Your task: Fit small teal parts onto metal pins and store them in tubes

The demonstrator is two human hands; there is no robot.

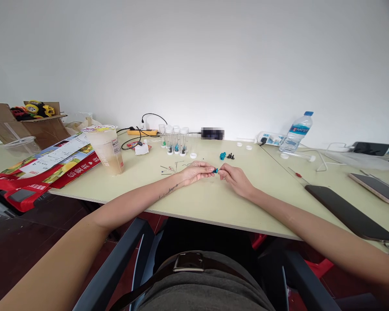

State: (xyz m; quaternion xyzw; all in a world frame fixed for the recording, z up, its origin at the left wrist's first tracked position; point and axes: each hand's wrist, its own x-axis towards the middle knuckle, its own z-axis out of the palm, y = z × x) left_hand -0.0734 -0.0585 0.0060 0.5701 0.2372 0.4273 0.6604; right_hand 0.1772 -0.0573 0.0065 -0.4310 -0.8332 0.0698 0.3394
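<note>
My left hand point(198, 172) pinches a small blue metal part point(215, 170) between thumb and fingertips, just above the table. My right hand point(235, 178) is closed at the other side of that part, its fingertips right against it. Whatever lies between the right fingers is too small and hidden to name. Beyond the hands, several more blue metal parts point(222, 155) lie in a small group beside several black screws point(231, 156). Left of my left hand, thin hex keys point(167, 171) and other slender metal pieces are scattered.
Clear tubes point(176, 141) with small parts stand at the back, near a white cap point(193, 156). A drink cup point(107, 151) and a red bag point(74, 172) are at left. A water bottle point(296, 133) and a dark phone point(350, 211) are at right.
</note>
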